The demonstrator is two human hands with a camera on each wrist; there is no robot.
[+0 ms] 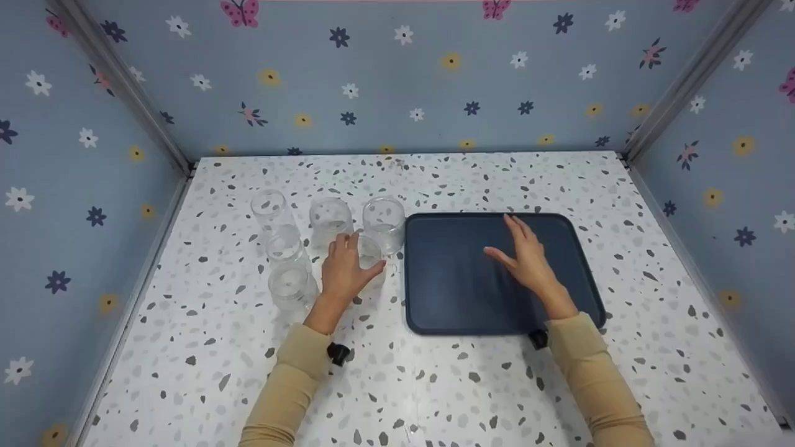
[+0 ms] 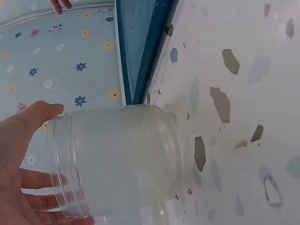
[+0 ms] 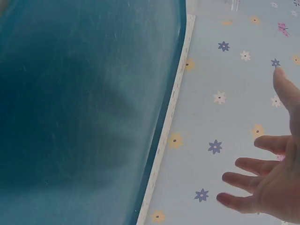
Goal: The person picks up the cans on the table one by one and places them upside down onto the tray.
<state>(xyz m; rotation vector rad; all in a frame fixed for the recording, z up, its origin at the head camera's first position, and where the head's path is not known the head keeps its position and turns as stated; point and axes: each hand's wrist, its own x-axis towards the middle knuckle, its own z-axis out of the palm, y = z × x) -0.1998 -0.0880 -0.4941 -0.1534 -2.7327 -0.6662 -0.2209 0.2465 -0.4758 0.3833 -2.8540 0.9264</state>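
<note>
My left hand (image 1: 343, 273) is at the top of a clear jar (image 1: 371, 253) just left of the tray. In the left wrist view, the thumb lies along one side of the threaded neck of this jar (image 2: 117, 159), with the fingers round the other side. My right hand (image 1: 530, 264) is held over the dark blue tray (image 1: 478, 279), thumb spread apart from the fingers. Nothing is in that hand (image 3: 276, 178) in the right wrist view, where the tray (image 3: 89, 93) fills the left side.
More clear jars stand left of the tray: one (image 1: 384, 223) by its back left corner, another (image 1: 331, 223) beside it, and a column of them (image 1: 292, 288) further left. Flower-patterned panels (image 1: 397, 74) enclose the speckled table (image 1: 435, 391) at the back and sides.
</note>
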